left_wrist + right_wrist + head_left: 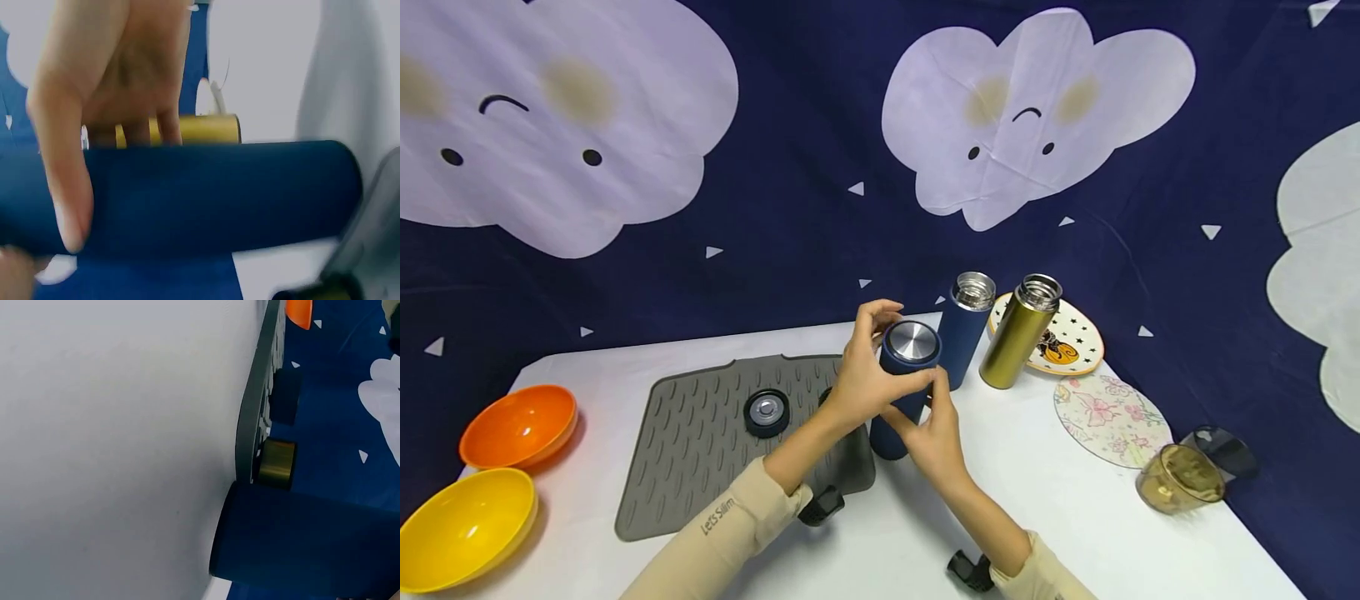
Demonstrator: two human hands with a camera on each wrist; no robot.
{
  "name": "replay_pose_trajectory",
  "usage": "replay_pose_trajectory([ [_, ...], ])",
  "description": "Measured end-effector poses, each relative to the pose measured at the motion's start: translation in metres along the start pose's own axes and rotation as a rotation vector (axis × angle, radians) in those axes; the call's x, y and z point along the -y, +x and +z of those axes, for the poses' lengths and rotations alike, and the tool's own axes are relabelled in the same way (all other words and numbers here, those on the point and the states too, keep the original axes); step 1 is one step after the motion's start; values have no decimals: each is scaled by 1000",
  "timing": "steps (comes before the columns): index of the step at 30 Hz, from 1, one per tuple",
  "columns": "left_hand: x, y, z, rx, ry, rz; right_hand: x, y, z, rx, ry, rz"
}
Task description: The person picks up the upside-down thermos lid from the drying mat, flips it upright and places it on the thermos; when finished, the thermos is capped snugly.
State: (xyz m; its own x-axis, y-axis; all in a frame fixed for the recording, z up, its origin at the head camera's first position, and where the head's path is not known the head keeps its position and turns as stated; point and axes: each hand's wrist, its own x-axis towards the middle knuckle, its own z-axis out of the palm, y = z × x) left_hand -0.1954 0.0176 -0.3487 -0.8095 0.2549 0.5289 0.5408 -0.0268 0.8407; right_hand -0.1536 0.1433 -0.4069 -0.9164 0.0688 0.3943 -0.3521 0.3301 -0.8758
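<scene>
A dark blue flask (897, 417) with a steel-topped cap (912, 342) is held tilted over the table's middle. My left hand (880, 362) grips the capped top end, thumb and fingers curled round it. My right hand (925, 425) holds the body lower down from below. In the left wrist view the left hand (106, 94) wraps the blue flask (219, 194), with the gold flask (206, 130) behind it. The right wrist view shows the flask's body (306, 544) just off the white table (112, 456); the hand itself is out of frame.
A second blue flask (966, 329) and a gold flask (1018, 333) stand uncapped behind. A black lid (767, 412) lies on the grey mat (692, 450). Orange bowl (520, 425) and yellow bowl (463, 525) sit left; a starred plate (1078, 342), floral plate (1108, 417) and amber cup (1180, 477) right.
</scene>
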Motion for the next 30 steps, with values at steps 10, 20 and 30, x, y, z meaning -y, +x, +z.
replay_pose_trajectory([
  [10,5,2,-9,160,-122,-190,0,-1,-1,9,10,-16],
  [20,6,-3,-5,34,50,-89,-1,0,-2,6,13,-14],
  [30,5,-3,-9,82,38,-121,0,0,0,12,21,-12],
])
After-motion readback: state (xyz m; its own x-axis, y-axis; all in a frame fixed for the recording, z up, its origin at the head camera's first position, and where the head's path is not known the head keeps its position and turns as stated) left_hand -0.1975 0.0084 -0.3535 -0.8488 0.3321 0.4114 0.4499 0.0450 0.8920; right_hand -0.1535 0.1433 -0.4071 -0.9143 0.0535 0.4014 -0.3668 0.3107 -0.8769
